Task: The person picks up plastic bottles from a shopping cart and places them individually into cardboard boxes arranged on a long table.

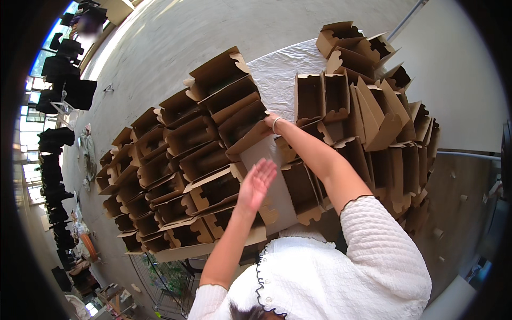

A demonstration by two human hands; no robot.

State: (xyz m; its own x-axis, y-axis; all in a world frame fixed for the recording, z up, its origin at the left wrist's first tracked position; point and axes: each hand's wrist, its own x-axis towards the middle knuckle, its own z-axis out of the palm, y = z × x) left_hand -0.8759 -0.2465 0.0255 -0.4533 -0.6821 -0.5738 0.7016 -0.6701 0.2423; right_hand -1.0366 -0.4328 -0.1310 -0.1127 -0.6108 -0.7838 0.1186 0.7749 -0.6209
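Observation:
My left hand (258,180) is raised in front of me, palm up with its fingers stretched out, and holds nothing. Farther away, my right hand (271,122) is closed on the right end of an open brown cardboard box (242,121). Part of its fingers is hidden at the box's edge. That box stands in the left group of boxes, close behind another open box (204,157). Its long flap slopes toward me. My right forearm reaches over several boxes of the right group.
A table with a white cover (282,58) carries the boxes. Open cardboard boxes (176,136) stand in rows at left, and more (310,96) crowd the right side, some tilted. A grey strip (274,186) runs between the groups. Dark items hang far left (56,144).

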